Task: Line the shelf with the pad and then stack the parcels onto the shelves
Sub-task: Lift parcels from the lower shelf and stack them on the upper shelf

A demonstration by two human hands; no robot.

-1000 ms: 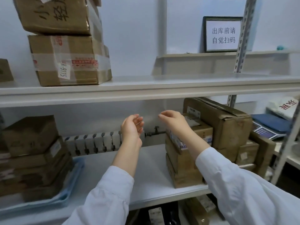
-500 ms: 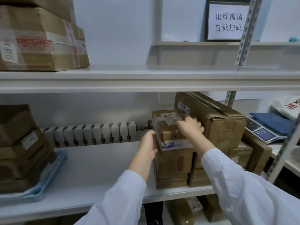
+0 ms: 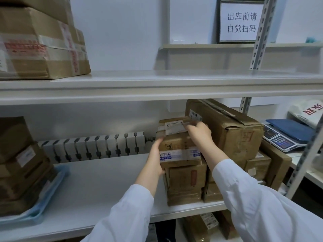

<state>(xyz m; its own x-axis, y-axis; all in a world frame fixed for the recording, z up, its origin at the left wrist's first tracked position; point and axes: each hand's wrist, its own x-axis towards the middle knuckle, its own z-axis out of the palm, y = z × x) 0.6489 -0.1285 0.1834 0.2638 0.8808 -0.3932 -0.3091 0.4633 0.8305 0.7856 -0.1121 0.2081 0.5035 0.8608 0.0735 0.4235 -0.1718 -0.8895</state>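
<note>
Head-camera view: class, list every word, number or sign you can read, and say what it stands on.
"出库前请 自觉扫码": on the framed sign standing on the back ledge.
Red characters on the white bag: tilted, cut off, unreadable.
The label on the held parcel: blurred.
Red tape print on the upper-shelf box: blurred.
Keys on the scale: too small.

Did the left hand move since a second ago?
Yes. The left hand went right, from in front of the radiator end to the left side of the top parcel.

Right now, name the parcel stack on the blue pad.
The left stack on the middle shelf; blue pad shows beneath it, the right stack sits bare.
</note>
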